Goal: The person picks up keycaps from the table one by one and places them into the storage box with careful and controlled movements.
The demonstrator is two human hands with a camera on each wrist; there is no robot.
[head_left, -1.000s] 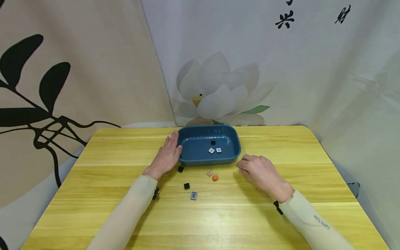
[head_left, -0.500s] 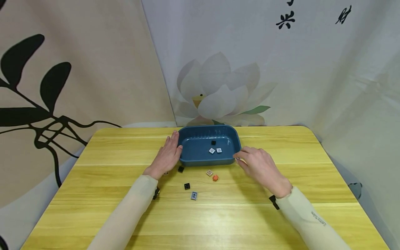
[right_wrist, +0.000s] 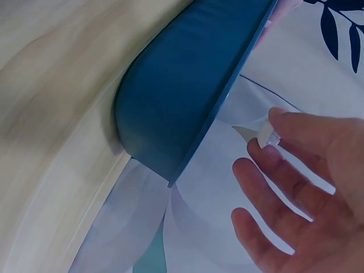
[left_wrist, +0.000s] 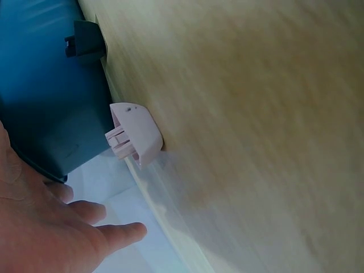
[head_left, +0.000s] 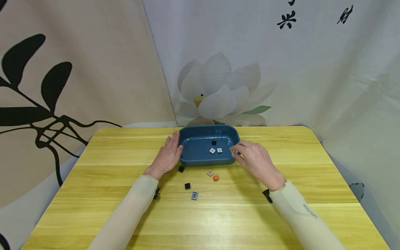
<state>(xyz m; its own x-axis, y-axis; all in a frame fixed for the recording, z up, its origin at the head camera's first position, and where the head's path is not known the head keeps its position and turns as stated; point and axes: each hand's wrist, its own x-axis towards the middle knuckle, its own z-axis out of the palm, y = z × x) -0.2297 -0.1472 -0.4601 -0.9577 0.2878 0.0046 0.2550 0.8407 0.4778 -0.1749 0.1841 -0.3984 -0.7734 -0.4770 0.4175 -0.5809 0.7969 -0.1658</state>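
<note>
A blue tray (head_left: 206, 162) stands at the back of the table, with one black keycap (head_left: 214, 142) and two white keycaps (head_left: 219, 150) inside. Over its right rim, my right hand (head_left: 257, 161) pinches a small white keycap (right_wrist: 265, 135) between thumb and index finger. My left hand (head_left: 166, 157) rests along the tray's left side, fingers straight. In the left wrist view, a pale pink keycap (left_wrist: 136, 132) and a dark keycap (left_wrist: 88, 41) lie on the table beside the tray, their undersides showing.
In front of the tray lie an orange keycap (head_left: 216, 177), a beige keycap (head_left: 210, 172), black keycaps (head_left: 187, 186) and a blue-grey keycap (head_left: 194, 196). A printed curtain (head_left: 297, 86) hangs behind the wooden table (head_left: 237, 222).
My right hand has moved left and up, from beside the tray's front right corner to over its right rim, with the white keycap. The left hand stays against the tray.
</note>
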